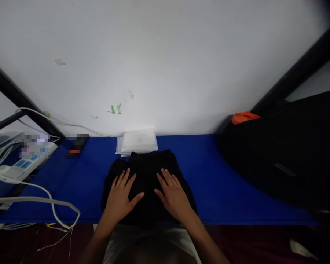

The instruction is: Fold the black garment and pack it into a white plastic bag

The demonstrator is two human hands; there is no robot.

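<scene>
Flattening is seemingly under way: black, dimly lit cloth (151,165) is touched by left hand (118,202) at eight o'clock, right hand (175,198) at four, fingers (125,177) spread, unclenched; gripping would need curling.

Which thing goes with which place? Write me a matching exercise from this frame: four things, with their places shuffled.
1. black cloth
2. white packet
3. power strip
4. orange item

A. far left, among the cables
B. under the left hand and right hand
C. at the upper edge of the large black object
D. by the wall, near the middle

Pairs: 1-B, 2-D, 3-A, 4-C
</scene>
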